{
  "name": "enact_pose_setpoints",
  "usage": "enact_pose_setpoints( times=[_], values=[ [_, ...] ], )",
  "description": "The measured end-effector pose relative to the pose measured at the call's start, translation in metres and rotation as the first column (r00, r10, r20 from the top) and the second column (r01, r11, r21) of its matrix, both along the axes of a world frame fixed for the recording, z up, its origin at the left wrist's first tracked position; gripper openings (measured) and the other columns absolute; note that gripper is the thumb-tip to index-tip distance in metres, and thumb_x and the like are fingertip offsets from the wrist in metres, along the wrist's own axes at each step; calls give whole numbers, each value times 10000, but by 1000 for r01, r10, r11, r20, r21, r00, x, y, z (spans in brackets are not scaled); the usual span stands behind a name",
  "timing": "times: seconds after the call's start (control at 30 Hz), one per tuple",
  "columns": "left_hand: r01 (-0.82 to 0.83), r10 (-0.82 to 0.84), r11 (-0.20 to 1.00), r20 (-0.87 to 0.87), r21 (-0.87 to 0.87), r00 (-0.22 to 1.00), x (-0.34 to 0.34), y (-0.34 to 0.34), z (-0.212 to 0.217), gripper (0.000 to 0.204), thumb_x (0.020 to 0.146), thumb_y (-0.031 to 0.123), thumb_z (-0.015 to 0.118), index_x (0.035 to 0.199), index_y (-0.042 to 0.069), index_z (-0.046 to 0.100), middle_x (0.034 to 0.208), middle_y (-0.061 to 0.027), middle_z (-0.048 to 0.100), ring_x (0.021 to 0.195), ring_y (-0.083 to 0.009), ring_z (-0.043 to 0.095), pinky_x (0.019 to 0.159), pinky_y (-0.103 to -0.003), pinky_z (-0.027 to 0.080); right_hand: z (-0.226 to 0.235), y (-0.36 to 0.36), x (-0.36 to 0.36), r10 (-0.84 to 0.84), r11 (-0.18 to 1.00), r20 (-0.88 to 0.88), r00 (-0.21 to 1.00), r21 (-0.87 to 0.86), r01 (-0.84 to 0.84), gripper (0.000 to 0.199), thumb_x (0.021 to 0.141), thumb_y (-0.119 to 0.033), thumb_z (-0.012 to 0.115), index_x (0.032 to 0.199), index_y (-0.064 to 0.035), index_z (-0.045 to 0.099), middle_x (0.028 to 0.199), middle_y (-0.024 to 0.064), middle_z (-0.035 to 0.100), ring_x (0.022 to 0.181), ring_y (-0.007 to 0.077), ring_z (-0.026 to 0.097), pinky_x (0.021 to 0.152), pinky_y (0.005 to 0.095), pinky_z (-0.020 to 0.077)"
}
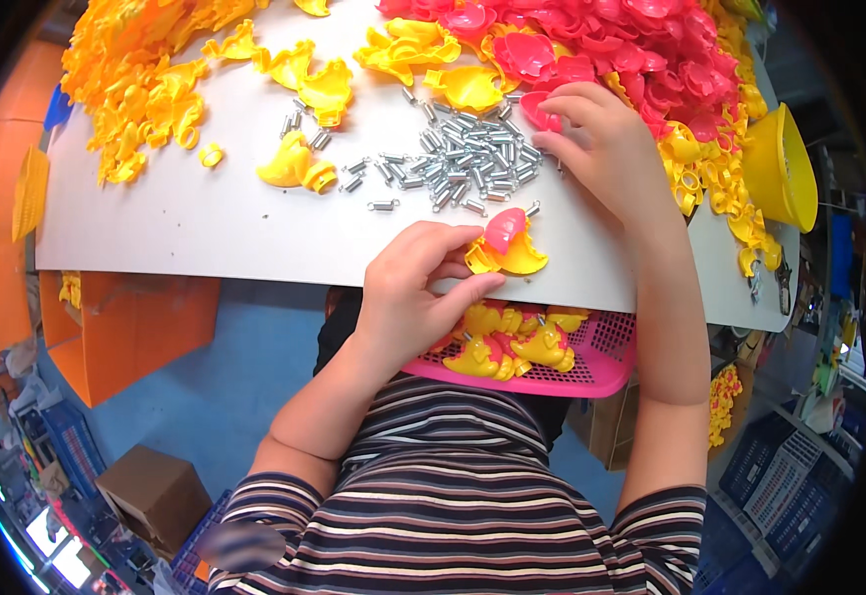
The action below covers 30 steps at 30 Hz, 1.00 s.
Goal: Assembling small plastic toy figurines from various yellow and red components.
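Note:
Near the table's front edge, my left hand (421, 283) pinches a yellow molded plastic shell (522, 260) with its fingertips. A red cup-shaped piece (504, 230) sits in that shell, and the end of a metal spring (533, 208) sticks out beside it. Farther off, my right hand (601, 139) has thumb and fingers closed around another red cup-shaped piece (540, 112), beside the red heap (641, 59). A pile of small metal coil springs (472, 154) lies between and beyond my hands.
Orange-yellow plastic parts (145, 79) heap up at the far left of the white table (205, 223). Loose yellow shells (294, 164) lie left of the springs. A pink basket (591, 382) of yellow-and-red pieces rests at my lap. A yellow container (785, 169) stands at the right edge.

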<state>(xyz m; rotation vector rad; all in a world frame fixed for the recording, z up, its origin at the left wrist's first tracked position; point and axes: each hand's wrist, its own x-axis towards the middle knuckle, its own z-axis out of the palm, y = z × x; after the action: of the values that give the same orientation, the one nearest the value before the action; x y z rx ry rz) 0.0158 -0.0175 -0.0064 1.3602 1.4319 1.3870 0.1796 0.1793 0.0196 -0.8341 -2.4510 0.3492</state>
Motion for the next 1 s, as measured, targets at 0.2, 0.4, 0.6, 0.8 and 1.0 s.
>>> enact_pose_setpoints(
  times=[0.2, 0.4, 0.6, 0.8, 1.0],
  values=[
    [4, -3, 1000, 13, -23, 1000, -1, -1, -1, 387, 770, -59, 767, 1130, -63, 625, 1018, -105, 594, 903, -145, 655, 778, -254, 611, 7, -3, 4, -37, 993, -48, 998, -111, 31, 188, 874, -102, 678, 1045, -22, 679, 884, 67, 667, 720, 137, 608, 634, 257, 492],
    [-5, 5, 1000, -17, 23, 1000, -1, -2, -2, 382, 758, -38, 788, 1104, -62, 628, 1009, -107, 602, 906, -149, 665, 765, -258, 618, 30, -57, 45, -411, 424, -165, 897, -905, 28, 249, 950, -96, 599, 1172, 15, 618, 799, 17, 639, 655, 62, 579, 578, 184, 465],
    [-38, 42, 997, -54, 74, 998, 2, -1, -8, 378, 752, 50, 818, 1068, -45, 635, 986, -109, 610, 844, -155, 695, 708, -254, 617, 5, -86, 44, -519, 598, -30, 854, -727, 337, 249, 925, -136, 655, 1124, 12, 648, 800, 31, 651, 645, 76, 582, 588, 208, 477],
    [-48, 53, 995, -55, 85, 997, 3, -1, -7, 378, 751, 38, 816, 1073, -46, 635, 986, -108, 610, 851, -156, 695, 708, -253, 618, 17, -88, 35, -369, 892, 146, 918, -223, 394, 412, 784, -178, 782, 1105, 43, 647, 907, 108, 650, 727, 166, 606, 651, 287, 494],
    [-54, 57, 995, -32, 87, 998, 4, -2, -10, 380, 752, 31, 814, 1077, -47, 633, 995, -113, 612, 859, -159, 695, 716, -257, 619, 6, -84, 28, -375, 882, 202, 905, -221, 415, 448, 756, -209, 802, 1102, 35, 655, 913, 112, 605, 756, 209, 608, 686, 325, 510]
  ],
)
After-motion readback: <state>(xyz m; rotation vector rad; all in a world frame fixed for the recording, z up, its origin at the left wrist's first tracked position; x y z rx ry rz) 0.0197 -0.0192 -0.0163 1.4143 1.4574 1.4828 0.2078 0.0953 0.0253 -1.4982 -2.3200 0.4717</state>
